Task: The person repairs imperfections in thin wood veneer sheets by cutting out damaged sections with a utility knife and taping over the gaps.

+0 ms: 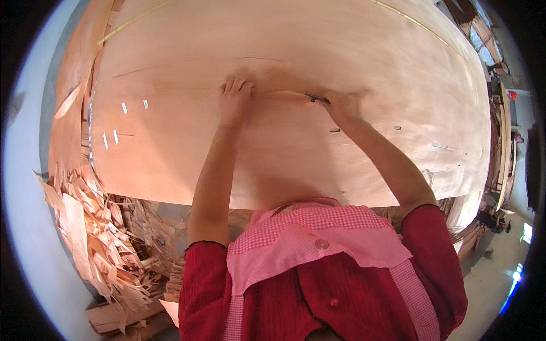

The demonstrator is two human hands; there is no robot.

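Observation:
A large sheet of pale wood veneer (pixel 284 45) covers the work surface in front of me. My left hand (pixel 234 98) presses flat on the sheet, fingers together and pointing away. My right hand (pixel 343 105) grips a small dark cutting tool (pixel 317 99), its tip against the veneer just right of my left hand. A thin line runs across the sheet between the two hands. Both forearms reach up from a red top with a pink checked apron.
Several small pale tape patches (pixel 124 108) dot the sheet's left side, and small dark marks (pixel 334 130) lie to the right. A heap of veneer scraps (pixel 108 238) fills the floor at lower left. More stacked wood stands at the far right (pixel 500 165).

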